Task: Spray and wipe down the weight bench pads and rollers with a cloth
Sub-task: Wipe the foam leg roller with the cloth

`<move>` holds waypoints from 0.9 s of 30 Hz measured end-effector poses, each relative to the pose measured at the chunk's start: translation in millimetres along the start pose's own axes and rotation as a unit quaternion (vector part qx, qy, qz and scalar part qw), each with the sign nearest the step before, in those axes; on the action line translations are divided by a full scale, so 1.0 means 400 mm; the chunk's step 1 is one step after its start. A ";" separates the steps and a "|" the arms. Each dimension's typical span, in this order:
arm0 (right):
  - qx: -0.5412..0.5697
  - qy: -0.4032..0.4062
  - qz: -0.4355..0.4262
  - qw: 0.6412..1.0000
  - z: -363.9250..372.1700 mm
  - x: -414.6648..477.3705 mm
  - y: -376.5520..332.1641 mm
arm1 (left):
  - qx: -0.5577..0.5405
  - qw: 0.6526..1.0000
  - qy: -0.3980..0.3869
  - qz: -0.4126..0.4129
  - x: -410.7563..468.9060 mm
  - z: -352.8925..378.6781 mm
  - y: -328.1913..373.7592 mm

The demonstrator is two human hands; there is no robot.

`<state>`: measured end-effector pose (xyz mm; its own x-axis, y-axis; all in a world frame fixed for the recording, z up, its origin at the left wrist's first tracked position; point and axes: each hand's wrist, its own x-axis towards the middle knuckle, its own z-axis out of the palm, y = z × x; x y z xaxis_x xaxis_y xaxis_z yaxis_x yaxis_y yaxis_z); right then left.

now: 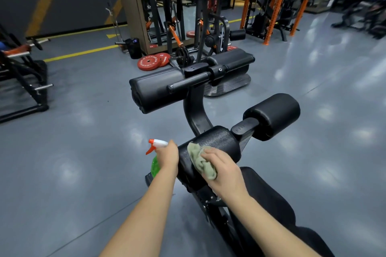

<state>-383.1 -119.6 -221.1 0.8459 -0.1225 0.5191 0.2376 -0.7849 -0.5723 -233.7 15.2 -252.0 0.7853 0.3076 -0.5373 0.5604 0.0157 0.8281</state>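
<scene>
Cloth (201, 160), pale green and bunched, sits low in the centre of the frame, pressed against the top of the near roller (211, 142), a black padded cylinder on the weight bench. On my feed the right hand (223, 170) covers the cloth's right side, fingers curled over it and gripping it against the padding. Just left of that roller, the left hand (168, 157) grips a spray bottle (155, 166) by the neck, fingers wrapped round it; the green body shows below the hand, and the white and orange trigger head points toward the left of the frame. A matching second roller (273, 116) sticks out to the right of centre, on the other side of the bench's black post. Above them, at mid-frame, I see two larger upper rollers (154, 92) set on a crossbar. The black seat pad (269, 198) fills the lower right. All this stands on a glossy grey floor (83, 162). Farther off, above centre, two red weight plates (148, 62) lean beside a black bin (133, 48), a yellow line (79, 53) crosses the floor at upper left, and orange racks (277, 2) stand at upper right.
</scene>
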 end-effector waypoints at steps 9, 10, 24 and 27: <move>-0.003 0.028 0.249 0.968 -0.102 0.130 0.100 | 0.036 0.993 0.066 0.089 -0.113 -0.040 0.054; -0.015 0.027 0.260 0.965 -0.101 0.140 0.097 | 0.030 0.992 0.069 0.103 -0.116 -0.041 0.055; -0.127 -0.001 0.235 0.964 -0.033 0.198 0.088 | 0.076 0.949 -0.021 0.307 -0.170 -0.071 -0.043; -0.108 -0.020 0.160 0.981 -0.008 0.145 0.022 | 0.065 0.949 -0.014 0.307 -0.158 -0.061 -0.048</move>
<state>-333.3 -135.7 -194.1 0.8795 -0.3630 0.3077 -0.1457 -0.8210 -0.5521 -300.4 18.9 -230.0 0.9801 0.1956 0.0350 0.0210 -0.2776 0.9605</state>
